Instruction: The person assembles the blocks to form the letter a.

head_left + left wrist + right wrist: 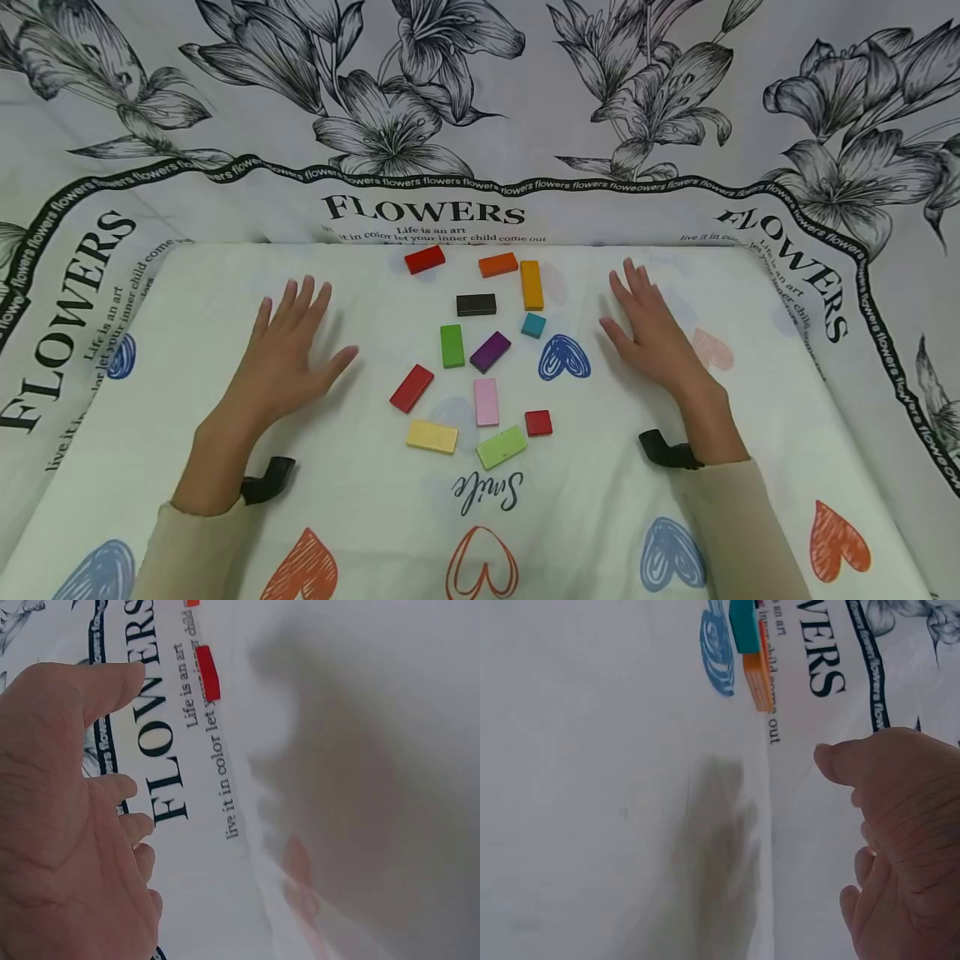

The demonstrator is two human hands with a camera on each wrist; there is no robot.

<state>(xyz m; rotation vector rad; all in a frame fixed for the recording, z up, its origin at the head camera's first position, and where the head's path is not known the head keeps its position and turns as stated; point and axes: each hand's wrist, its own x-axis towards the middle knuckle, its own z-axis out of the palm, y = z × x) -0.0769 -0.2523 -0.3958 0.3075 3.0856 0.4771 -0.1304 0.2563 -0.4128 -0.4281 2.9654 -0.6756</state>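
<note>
From afar, I watch the left hand [288, 367] and the right hand [652, 333], both spread wide, flank twelve coloured blocks [491, 352] scattered across a white cloth [360, 517]. A red block [412, 388] lies toward the left hand; a blue block [533, 325] sits near a printed blue heart [564, 357], toward the right.

"FLOWERS" [423, 209] and "Life is an art" [431, 230] are standing on patterned cloth [637, 218] beyond the left hand [291, 362] and right hand [655, 342]; "flowers" is repeating along its black band [517, 188]; "Smile" [488, 492] is lying on heart-printed cloth [390, 517] between the wrists [213, 475].
</note>
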